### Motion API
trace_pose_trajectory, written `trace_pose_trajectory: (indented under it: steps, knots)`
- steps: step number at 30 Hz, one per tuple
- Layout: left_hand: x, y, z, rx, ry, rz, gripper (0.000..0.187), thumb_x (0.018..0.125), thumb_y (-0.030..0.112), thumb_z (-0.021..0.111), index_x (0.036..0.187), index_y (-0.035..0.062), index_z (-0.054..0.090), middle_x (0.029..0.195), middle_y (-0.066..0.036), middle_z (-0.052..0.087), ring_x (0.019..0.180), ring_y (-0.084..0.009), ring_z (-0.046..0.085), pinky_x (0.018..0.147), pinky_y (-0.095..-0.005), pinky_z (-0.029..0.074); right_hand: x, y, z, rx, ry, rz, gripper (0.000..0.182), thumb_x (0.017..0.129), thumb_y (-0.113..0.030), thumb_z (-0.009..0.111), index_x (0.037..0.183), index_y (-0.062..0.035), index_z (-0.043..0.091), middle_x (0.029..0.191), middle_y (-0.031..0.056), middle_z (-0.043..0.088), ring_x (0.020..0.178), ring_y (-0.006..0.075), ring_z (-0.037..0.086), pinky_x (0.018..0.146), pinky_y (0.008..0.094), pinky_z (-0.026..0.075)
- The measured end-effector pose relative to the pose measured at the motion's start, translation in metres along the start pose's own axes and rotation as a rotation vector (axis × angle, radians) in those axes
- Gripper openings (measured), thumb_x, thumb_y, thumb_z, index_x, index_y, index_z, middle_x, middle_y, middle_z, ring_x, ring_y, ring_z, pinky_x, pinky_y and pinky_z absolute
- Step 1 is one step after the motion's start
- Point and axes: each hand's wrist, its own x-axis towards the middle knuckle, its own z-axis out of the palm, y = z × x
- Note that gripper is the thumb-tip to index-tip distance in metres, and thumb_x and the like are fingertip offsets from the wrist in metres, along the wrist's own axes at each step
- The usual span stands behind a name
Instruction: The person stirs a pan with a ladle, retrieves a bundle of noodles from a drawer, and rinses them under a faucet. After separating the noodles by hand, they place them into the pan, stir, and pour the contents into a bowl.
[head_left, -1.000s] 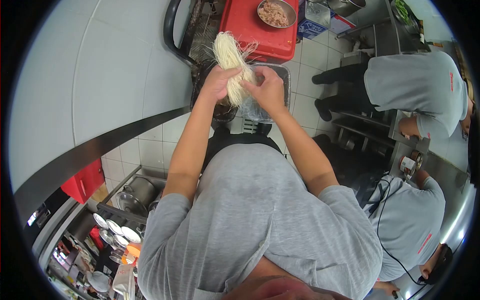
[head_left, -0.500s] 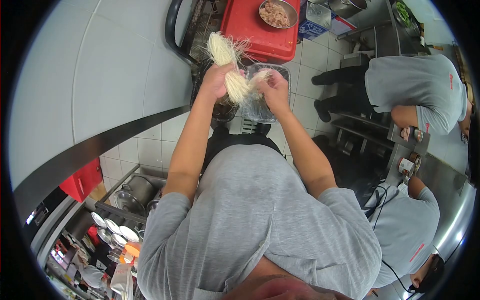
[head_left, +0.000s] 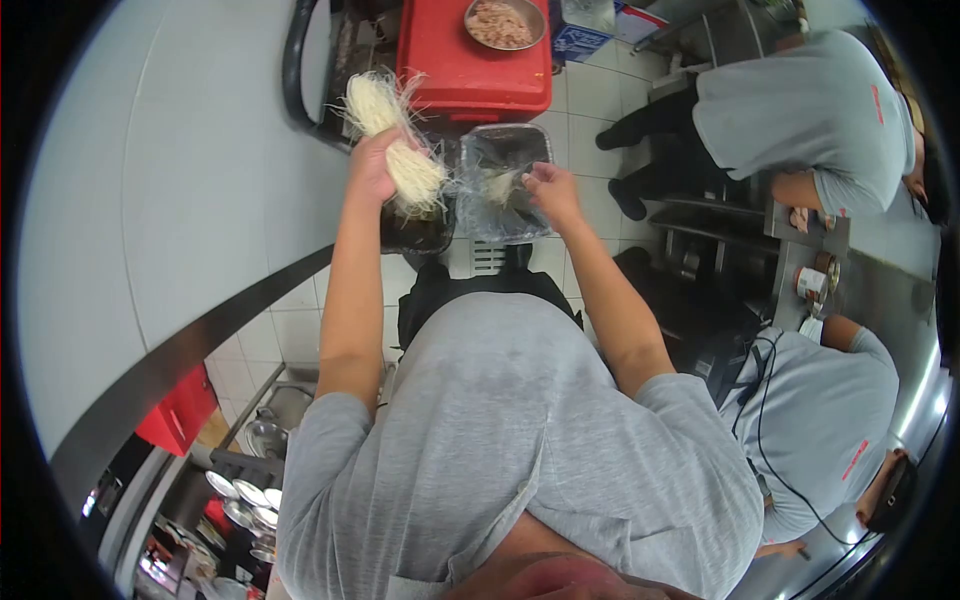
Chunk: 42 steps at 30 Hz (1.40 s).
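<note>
A thick bundle of thin, pale noodles (head_left: pixel 412 178) is gripped round its middle by my left hand (head_left: pixel 373 168), with loose strands sticking out at both ends. My right hand (head_left: pixel 551 193) is at the right edge of a dark bin lined with clear plastic (head_left: pixel 505 145), fingers pinched together; what they hold, if anything, is too small to make out. A small clump of pale strands (head_left: pixel 499 187) shows within the liner, just left of my right fingertips. Below the bundle sits a second dark container (head_left: pixel 418 238), partly hidden by the noodles.
Beyond the bins stands a red cooler-like box (head_left: pixel 470 85) bearing a metal bowl of pinkish food (head_left: pixel 503 24). A pale wall (head_left: pixel 210 150) runs along the left. Two people in grey shirts (head_left: pixel 805 125) work at steel counters on the right. A floor drain (head_left: pixel 488 258) lies near my feet.
My hands have moved apart, the left with the bundle shifting left. Pale strands that were at my right fingers now show lower, against the bin liner. The whole view has shifted.
</note>
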Motion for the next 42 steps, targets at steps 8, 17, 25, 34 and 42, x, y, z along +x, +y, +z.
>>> trace_pose_trajectory:
  steps: [8, 17, 25, 34, 42]
  knots:
    - [0.030, -0.022, 0.050, -0.062, -0.041, -0.014, 0.048, 0.096, 0.051, 0.058, 0.119, 0.0085, 0.056, 0.079, -0.003, 0.056, 0.072, -0.0174, 0.058, 0.073, -0.0391, 0.053, 0.020, 0.024, -0.106, 0.089, -0.112, 0.045, 0.040, 0.085, -0.019, 0.075, 0.118, 0.0024, 0.065, 0.102, 0.0097, 0.070, 0.084, 0.0156, 0.064, 0.068, 0.0285, 0.051]
    - [0.092, -0.092, 0.170, 0.061, -0.020, -0.057, 0.009, 0.094, 0.011, 0.062, 0.099, 0.0040, 0.060, 0.078, -0.005, 0.059, 0.071, -0.0192, 0.060, 0.071, -0.0375, 0.055, 0.088, 0.021, -0.274, -0.076, -0.122, -0.042, 0.040, 0.081, -0.021, 0.076, 0.110, 0.0054, 0.067, 0.093, 0.0106, 0.070, 0.080, 0.0168, 0.064, 0.071, 0.0298, 0.052]
    - [0.155, -0.114, 0.259, 0.137, -0.102, -0.057, 0.028, 0.091, 0.008, 0.064, 0.118, 0.0019, 0.057, 0.081, -0.004, 0.060, 0.072, -0.0175, 0.062, 0.068, -0.0370, 0.056, 0.127, -0.054, -0.302, -0.230, -0.097, -0.341, 0.040, 0.082, -0.028, 0.075, 0.105, 0.0033, 0.069, 0.091, 0.0128, 0.072, 0.081, 0.0219, 0.067, 0.075, 0.0339, 0.052]
    - [0.266, -0.115, 0.333, 0.068, -0.263, -0.048, 0.023, 0.093, 0.012, 0.064, 0.113, 0.0018, 0.059, 0.080, -0.005, 0.059, 0.069, -0.0178, 0.060, 0.066, -0.0362, 0.055, 0.244, -0.225, -0.282, 0.018, 0.011, -0.321, 0.028, 0.078, -0.023, 0.072, 0.088, 0.0031, 0.073, 0.091, 0.0205, 0.072, 0.089, 0.0339, 0.070, 0.080, 0.0399, 0.053]
    - [0.466, -0.075, 0.419, 0.073, -0.456, -0.198, 0.027, 0.092, 0.009, 0.064, 0.117, 0.0022, 0.056, 0.079, -0.003, 0.056, 0.071, -0.0166, 0.057, 0.070, -0.0382, 0.052, 0.455, -0.371, -0.309, 0.182, 0.341, -0.285, 0.016, 0.083, -0.016, 0.071, 0.081, -0.0001, 0.068, 0.074, 0.0084, 0.067, 0.063, 0.0188, 0.064, 0.052, 0.0341, 0.051]
